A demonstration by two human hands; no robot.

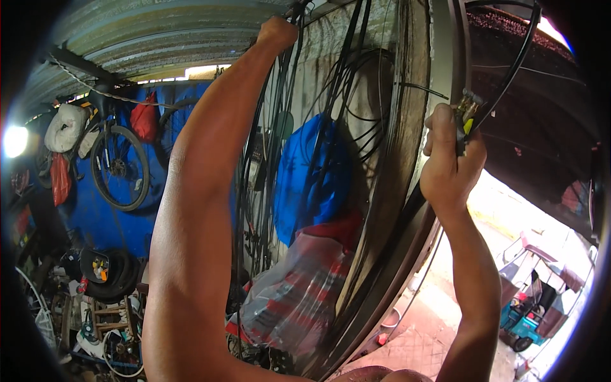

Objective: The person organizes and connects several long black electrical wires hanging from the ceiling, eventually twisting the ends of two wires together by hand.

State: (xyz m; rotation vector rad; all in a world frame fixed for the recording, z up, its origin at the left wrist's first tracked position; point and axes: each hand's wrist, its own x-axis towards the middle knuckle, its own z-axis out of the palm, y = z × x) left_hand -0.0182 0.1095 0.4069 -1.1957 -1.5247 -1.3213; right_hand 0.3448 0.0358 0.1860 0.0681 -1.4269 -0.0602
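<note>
Head view, left hand (278, 33): by black wires (349, 39); can't tell what fingers pinch.
Right hand (453, 156): fingers pinching metal thing (471, 104), likely to steady it.

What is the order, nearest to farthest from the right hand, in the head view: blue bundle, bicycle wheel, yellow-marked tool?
1. Yellow-marked tool: held in the right hand.
2. Blue bundle: left of that hand.
3. Bicycle wheel: far left.

one fisheye view from the person's head, facing a cable-hung wall (389, 27), raised arms (191, 223) very near, bicycle (119, 167) well beyond
</note>
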